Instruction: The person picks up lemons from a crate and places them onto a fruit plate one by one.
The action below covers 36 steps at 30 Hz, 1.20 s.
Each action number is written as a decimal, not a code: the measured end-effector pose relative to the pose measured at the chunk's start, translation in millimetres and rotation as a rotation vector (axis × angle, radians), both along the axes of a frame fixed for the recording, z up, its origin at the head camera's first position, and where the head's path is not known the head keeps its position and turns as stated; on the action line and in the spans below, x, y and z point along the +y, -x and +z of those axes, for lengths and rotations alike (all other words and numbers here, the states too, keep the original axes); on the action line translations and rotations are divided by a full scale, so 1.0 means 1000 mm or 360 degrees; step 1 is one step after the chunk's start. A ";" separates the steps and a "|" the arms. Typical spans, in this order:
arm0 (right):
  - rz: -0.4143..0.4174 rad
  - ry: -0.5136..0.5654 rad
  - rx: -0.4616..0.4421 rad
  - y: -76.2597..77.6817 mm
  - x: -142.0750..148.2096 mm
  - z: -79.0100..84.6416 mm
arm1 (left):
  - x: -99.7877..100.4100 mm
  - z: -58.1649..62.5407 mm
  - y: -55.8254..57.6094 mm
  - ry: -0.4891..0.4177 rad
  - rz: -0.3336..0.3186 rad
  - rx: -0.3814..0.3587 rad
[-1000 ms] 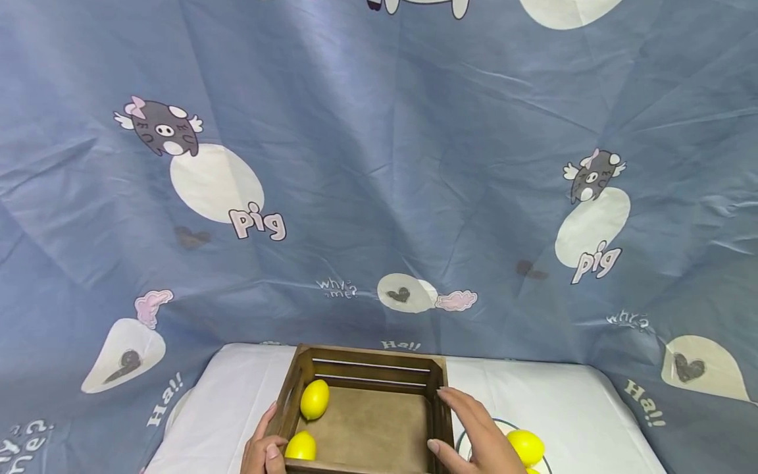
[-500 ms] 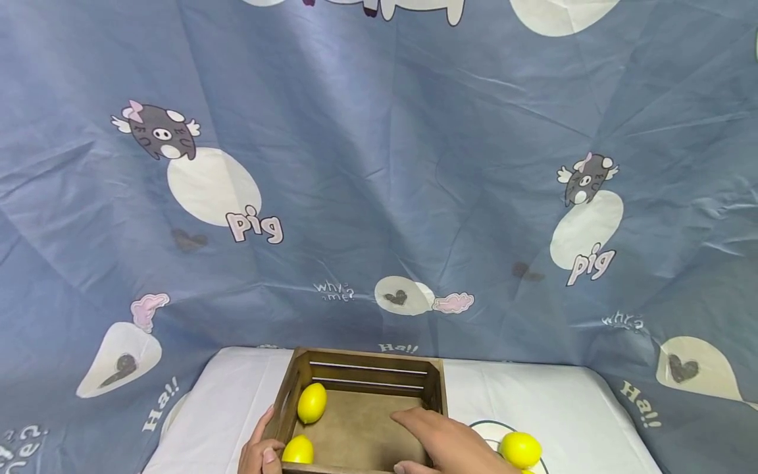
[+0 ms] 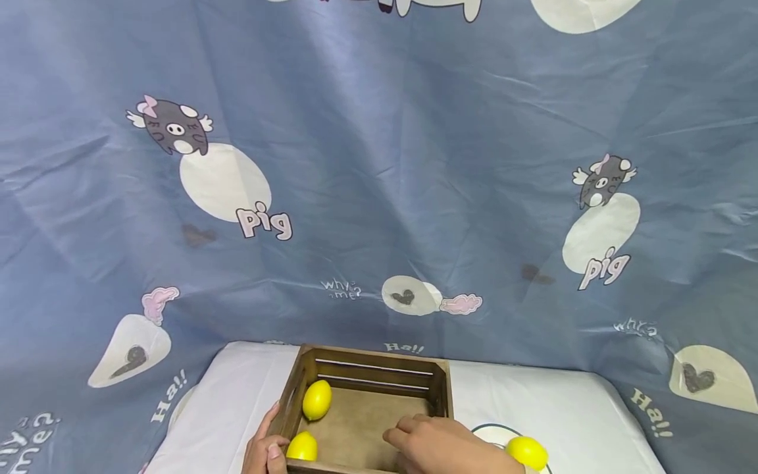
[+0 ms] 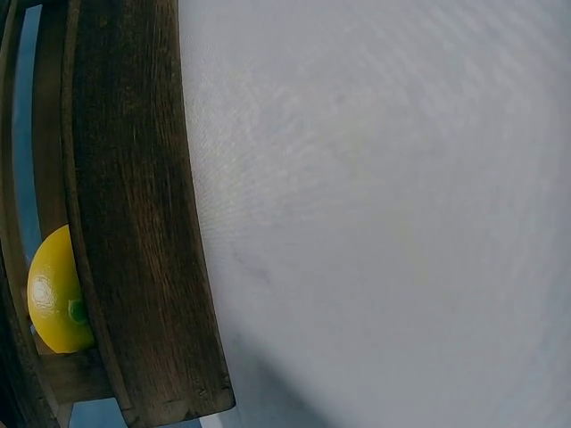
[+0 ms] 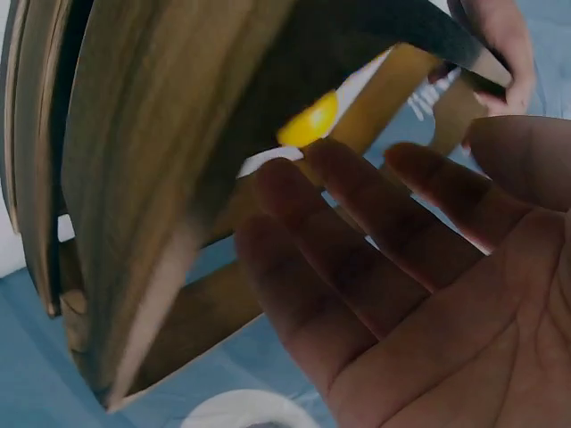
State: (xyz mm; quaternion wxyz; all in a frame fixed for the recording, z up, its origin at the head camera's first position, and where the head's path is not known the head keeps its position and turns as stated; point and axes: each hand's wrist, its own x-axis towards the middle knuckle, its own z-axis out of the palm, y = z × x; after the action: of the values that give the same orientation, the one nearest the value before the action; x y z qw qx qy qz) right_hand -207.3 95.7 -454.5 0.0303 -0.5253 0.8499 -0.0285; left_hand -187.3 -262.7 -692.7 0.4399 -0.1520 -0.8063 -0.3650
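Right now my right hand (image 3: 441,444) is low in the frame, reaching into the wooden crate (image 3: 367,408) with its fingers spread and relaxed; the right wrist view shows the open palm and straight fingers (image 5: 357,267) holding nothing, with the crate's slats close beside them. My left hand (image 3: 263,451) sits at the lower left corner of the crate, fingers laid along the outside of the left wall and thumb on the near rim, so it grips that corner.

Inside the crate I count two lemons, both against the left wall: one toward the back (image 3: 316,399) and one at the near corner (image 3: 302,446), just beside my left thumb. The left wrist view shows a lemon (image 4: 55,294) through the gap in the slats. A third lemon (image 3: 527,452) lies outside, at the lower right of the frame, on a white plate (image 3: 488,433) well to the right of the crate.

As I judge it, two lemons are in and at least one is left on the plate; whether more lie below the frame edge I cannot tell. All of this rests on a white tabletop (image 3: 556,401), with a blue pig-print cloth (image 3: 379,164) hanging behind.
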 end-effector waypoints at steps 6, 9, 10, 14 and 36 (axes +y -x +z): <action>0.0071 -0.0058 0.0146 0.002 -0.008 0.008 | -0.004 0.001 0.000 0.0020 -0.0034 -0.0052; 0.0113 -0.0036 0.0280 0.008 -0.014 0.011 | -0.004 0.005 0.000 0.0020 -0.0049 -0.0046; 0.0113 -0.0039 0.0275 0.011 -0.017 0.012 | -0.003 0.009 -0.001 0.0017 -0.0057 -0.0048; 0.0046 -0.0081 0.0181 0.028 -0.033 0.010 | -0.002 0.013 -0.002 0.0022 -0.0043 -0.0028; 0.0003 -0.0034 0.0177 0.068 -0.111 -0.043 | -0.002 0.017 -0.006 0.0053 0.0011 -0.0013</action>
State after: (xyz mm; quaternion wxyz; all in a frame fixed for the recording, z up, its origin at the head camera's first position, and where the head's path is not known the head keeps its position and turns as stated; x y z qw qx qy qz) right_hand -275.1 -15.2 -497.5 -0.0112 -0.5263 0.8501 0.0098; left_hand -181.2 -265.1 -676.1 0.4354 -0.1551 -0.8146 -0.3505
